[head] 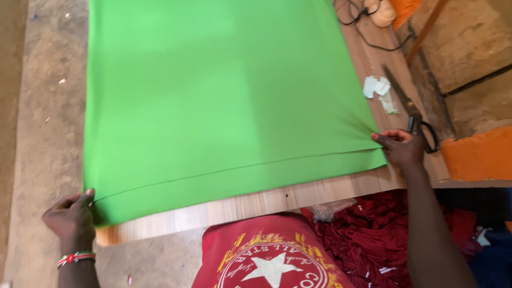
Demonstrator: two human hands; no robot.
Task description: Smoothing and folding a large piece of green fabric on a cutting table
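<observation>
Cloth (224, 101): one green sheet; I pinch its near corners with left hand (72, 216) and right hand (400, 149). One pair of scissors (418, 125) lies right, beside three paper scraps (380, 90).

The cloth (224, 101) pinched between the fingers of both hands is a flat, bright green — no print, only a thin darker line running just above its near edge. Under it the counter (320, 192) shows pale wood grain, and beside the right hand (402, 149) lie black-handled scissors (418, 125) and white paper scraps (378, 88). Below the left hand (72, 218) sits a beaded wristband (76, 258) in red, white and green — the shirt (266, 256) is red with a white star and yellow lettering.
</observation>
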